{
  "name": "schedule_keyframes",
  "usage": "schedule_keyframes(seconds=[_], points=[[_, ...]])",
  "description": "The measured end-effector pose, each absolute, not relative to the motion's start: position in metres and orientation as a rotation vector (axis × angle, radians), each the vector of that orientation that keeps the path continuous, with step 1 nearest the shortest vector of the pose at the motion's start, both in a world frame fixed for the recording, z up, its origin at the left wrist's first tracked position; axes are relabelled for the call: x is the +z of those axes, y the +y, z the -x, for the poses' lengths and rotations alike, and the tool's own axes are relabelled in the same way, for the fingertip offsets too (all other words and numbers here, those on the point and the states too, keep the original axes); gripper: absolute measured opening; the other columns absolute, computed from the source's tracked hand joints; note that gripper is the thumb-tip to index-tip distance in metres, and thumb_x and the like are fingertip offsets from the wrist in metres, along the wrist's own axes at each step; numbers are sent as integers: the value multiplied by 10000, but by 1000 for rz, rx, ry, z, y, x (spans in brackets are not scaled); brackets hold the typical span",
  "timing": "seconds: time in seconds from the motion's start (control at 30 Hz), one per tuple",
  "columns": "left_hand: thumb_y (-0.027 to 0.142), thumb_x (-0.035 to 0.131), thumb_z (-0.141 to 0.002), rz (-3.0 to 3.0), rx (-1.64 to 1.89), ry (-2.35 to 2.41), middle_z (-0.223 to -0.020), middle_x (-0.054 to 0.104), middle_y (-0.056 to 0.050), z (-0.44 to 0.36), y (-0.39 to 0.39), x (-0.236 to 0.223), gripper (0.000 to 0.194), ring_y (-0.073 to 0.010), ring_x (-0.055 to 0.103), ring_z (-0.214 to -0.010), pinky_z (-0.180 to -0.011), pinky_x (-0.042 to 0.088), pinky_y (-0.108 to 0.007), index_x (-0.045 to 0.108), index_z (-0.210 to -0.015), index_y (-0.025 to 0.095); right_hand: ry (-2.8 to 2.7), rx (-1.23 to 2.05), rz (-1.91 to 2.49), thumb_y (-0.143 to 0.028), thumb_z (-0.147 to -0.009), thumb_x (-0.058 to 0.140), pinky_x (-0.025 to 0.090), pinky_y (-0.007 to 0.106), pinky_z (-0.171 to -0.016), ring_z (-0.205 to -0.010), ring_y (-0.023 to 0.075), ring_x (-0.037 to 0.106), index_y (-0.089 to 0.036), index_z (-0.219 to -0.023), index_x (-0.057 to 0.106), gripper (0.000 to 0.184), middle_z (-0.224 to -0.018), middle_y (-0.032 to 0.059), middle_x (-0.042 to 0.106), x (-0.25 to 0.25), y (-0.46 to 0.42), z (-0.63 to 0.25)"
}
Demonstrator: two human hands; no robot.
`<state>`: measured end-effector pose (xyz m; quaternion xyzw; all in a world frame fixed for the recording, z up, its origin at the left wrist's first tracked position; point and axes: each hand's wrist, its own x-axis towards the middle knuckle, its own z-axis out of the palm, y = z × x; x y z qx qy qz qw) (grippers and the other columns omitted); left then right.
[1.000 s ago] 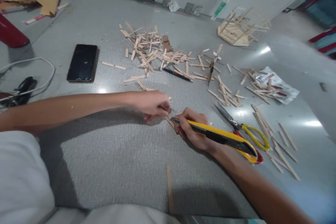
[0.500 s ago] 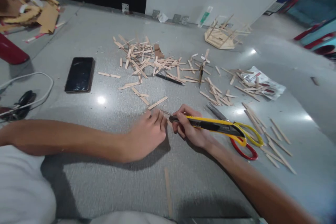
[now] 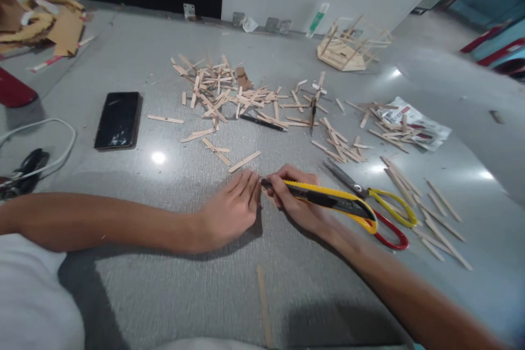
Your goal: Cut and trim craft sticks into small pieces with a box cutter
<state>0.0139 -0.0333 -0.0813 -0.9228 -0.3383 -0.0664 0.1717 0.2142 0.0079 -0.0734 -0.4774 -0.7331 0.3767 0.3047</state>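
My right hand (image 3: 293, 199) is closed round a yellow and black utility knife (image 3: 332, 199), whose tip points left and rests on the grey floor mat (image 3: 172, 284). My left hand (image 3: 229, 210) lies palm down right beside the knife tip, fingers stretched out flat and held together. Anything under those fingers is hidden. A single flat wooden stick (image 3: 245, 161) lies just beyond the fingertips.
Scissors with yellow and red handles (image 3: 385, 213) lie behind the knife. Several wooden sticks (image 3: 221, 87) are scattered ahead and to the right, near a printed packet (image 3: 414, 126). A stick frame (image 3: 348, 46) stands far right, a black phone (image 3: 118, 120) and a white cable (image 3: 45, 142) left.
My left hand has come off a pinch at the knife tip, turned palm down and laid its fingers flat beside the blade. The view shifted slightly; a stick it covered now shows.
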Motion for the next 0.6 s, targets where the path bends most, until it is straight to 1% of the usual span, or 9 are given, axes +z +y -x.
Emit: schedule_keyframes(seconds=[0.17,0.27,0.43,0.6], points=[[92,463,-957,2634,-246,-958,-1374,577,-322,-13,-32,-79,418,-369,606,-1294,-1123,458,-458,599,-1299,-106,-1953,973,1252,-481,-976,583,429,247,-519,-493,112,524,-225,-765,579,332,-573,-32,583,-75,7,-216],[72,442,-960,2651,-226,-967,-1375,585,-306,-13,-32,-78,414,-348,606,-1300,-1140,445,-451,602,-1307,-88,-1989,938,1262,-472,-993,558,421,251,-521,-494,114,519,-223,-764,590,340,-559,-32,569,-76,7,-217],[71,441,-961,2637,-267,-950,-1344,601,-319,-13,-31,-79,407,-358,629,-1268,-1126,456,-463,614,-1283,-108,-2024,867,1266,-475,-1005,528,400,259,-514,-494,115,514,-218,-780,621,353,-563,-29,574,-73,6,-216],[84,445,-963,2607,-248,-942,-1340,622,-288,-12,-30,-78,405,-340,639,-1259,-1116,474,-431,625,-1286,-81,-2029,869,1246,-472,-1016,505,395,263,-521,-482,114,513,-219,-768,601,367,-545,-35,563,-71,7,-214]])
